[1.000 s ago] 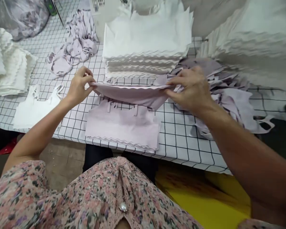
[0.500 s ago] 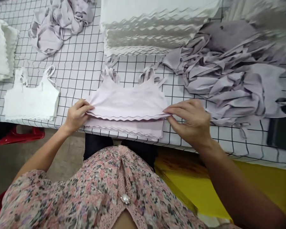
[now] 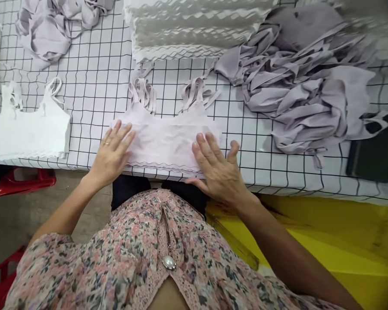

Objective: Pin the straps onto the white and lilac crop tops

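A stack of pale lilac strappy crop tops (image 3: pixel 164 142) lies flat before me near the table's front edge, wavy hems toward me and looped straps at the far side. My left hand (image 3: pixel 113 150) rests open on the left side of the top garment, a ring on one finger. On its right side lies my right hand (image 3: pixel 218 170), palm down with fingers spread. Neither hand grips the cloth. Farther left is a neat stack of white crop tops (image 3: pixel 30 131) with thin straps.
Crumpled lilac garments (image 3: pixel 304 94) heap at the right, beside a dark flat object (image 3: pixel 373 155). Another lilac bundle (image 3: pixel 45 32) lies at the far left. White wavy-edged pieces (image 3: pixel 194 32) are stacked at the back. A red stool (image 3: pixel 32 181) and yellow container (image 3: pixel 310 232) stand below the checked tabletop (image 3: pixel 93 92).
Both hands have let go of the top garment's lower corners and now lie flat on it. The garment has come down onto the stack. The view has shifted slightly.
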Demonstrator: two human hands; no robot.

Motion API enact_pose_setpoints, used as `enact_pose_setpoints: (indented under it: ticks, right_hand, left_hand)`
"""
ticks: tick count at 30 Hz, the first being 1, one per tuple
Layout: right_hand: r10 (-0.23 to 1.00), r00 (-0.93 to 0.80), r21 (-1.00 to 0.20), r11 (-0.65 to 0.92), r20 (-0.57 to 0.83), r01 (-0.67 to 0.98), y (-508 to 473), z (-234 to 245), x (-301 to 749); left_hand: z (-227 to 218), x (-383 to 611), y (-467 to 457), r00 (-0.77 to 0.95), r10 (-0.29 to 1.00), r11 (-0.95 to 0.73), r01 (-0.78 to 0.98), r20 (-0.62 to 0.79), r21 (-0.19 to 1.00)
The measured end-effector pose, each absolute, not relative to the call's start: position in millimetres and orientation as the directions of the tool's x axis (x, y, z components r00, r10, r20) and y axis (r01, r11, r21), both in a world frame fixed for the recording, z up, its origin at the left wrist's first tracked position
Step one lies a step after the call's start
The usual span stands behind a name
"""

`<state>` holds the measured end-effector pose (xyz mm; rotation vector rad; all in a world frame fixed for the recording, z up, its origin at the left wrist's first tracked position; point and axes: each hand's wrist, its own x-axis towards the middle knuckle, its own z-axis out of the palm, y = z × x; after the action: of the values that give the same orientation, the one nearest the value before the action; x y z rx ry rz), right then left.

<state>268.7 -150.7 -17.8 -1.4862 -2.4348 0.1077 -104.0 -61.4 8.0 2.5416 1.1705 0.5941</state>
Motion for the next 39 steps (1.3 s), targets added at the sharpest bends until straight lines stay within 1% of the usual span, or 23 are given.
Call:
enact_pose_setpoints:
  ticks: [2, 5, 8, 10, 12, 14, 17, 20, 22, 24, 26, 28, 29, 31, 33, 37, 39]
  right_hand:
    - [0.899, -0.415, -0.2, 0.436, 0.137, 0.878, -153.6, -22.9, 263.8]
    - [0.91, -0.392, -0.186, 0.412, 0.137, 0.892, -160.1, -25.8, 271.4]
    - [0.888, -0.386, -0.19, 0.436, 0.252, 0.88, -157.3, -20.8, 284.3]
    - [0.859, -0.375, -0.218, 0.464, 0.35, 0.859, -143.9, -13.2, 286.5]
    - [0.827, -0.365, -0.25, 0.496, 0.428, 0.831, -120.8, -3.8, 280.4]
    - [0.801, -0.375, -0.27, 0.533, 0.467, 0.802, -91.0, 4.5, 267.1]
    - [0.787, -0.409, -0.283, 0.568, 0.462, 0.773, -42.5, 10.0, 241.1]
    - [0.783, -0.435, -0.294, 0.586, 0.444, 0.755, 2.5, 7.2, 216.9]
    - [0.79, -0.444, -0.328, 0.59, 0.423, 0.738, 29.9, 3.6, 203.2]
    - [0.808, -0.44, -0.388, 0.579, 0.392, 0.717, 55.4, -0.1, 189.6]
    - [0.834, -0.422, -0.448, 0.548, 0.356, 0.707, 78.3, -3.7, 174.5]
    - [0.865, -0.399, -0.475, 0.501, 0.305, 0.723, 96.4, -8.2, 158.3]
    - [0.879, -0.39, -0.478, 0.477, 0.276, 0.737, 102.9, -10.9, 150.5]
    - [0.896, -0.379, -0.476, 0.444, 0.232, 0.759, 110.4, -17.0, 137.5]
    - [0.901, -0.375, -0.473, 0.435, 0.22, 0.766, 111.6, -23.0, 129.5]
    - [0.907, -0.34, -0.466, 0.42, 0.249, 0.779, 104.8, -30.0, 128.5]
    - [0.906, -0.325, -0.466, 0.419, 0.271, 0.779, 101.4, -31.0, 131.6]
  left_hand:
    - [-5.7, -93.4, -63.8, 0.603, 0.776, -0.62, 0.678, 0.184, 0.396]
    - [-16.9, -93.5, -66.9, 0.588, 0.797, -0.589, 0.707, 0.136, 0.392]
    - [-7.3, -101.3, -54.6, 0.525, 0.822, -0.562, 0.69, 0.22, 0.455]
    - [6.6, -102.8, -31.5, 0.421, 0.858, -0.513, 0.685, 0.293, 0.517]
    - [19.3, -99.2, 1.5, 0.319, 0.895, -0.445, 0.685, 0.312, 0.577]
    - [26.5, -90.8, 38.0, 0.266, 0.93, -0.367, 0.674, 0.253, 0.641]
    - [26.2, -73.5, 83.4, 0.2, 0.974, -0.214, 0.665, 0.105, 0.716]
    - [19.6, -58.9, 108.0, 0.146, 0.989, -0.08, 0.671, -0.025, 0.737]
    - [14.8, -54.5, 114.9, 0.14, 0.987, -0.032, 0.667, -0.083, 0.745]
    - [10.3, -54.9, 118.7, 0.163, 0.985, -0.068, 0.646, -0.051, 0.761]
    - [6.3, -58.8, 123.5, 0.234, 0.971, -0.194, 0.627, 0.056, 0.755]
    - [3.1, -63.8, 131.8, 0.359, 0.921, -0.357, 0.625, 0.151, 0.694]
    - [1.9, -65.9, 137.3, 0.431, 0.886, -0.429, 0.627, 0.169, 0.65]
    - [0.5, -68.7, 149.6, 0.554, 0.818, -0.533, 0.624, 0.159, 0.572]
    - [0.8, -69.3, 160.9, 0.633, 0.761, -0.601, 0.607, 0.14, 0.521]
    - [6.5, -67.9, 172.9, 0.738, 0.66, -0.712, 0.553, 0.142, 0.433]
    - [11.8, -69.3, 173.3, 0.747, 0.647, -0.741, 0.569, 0.152, 0.356]
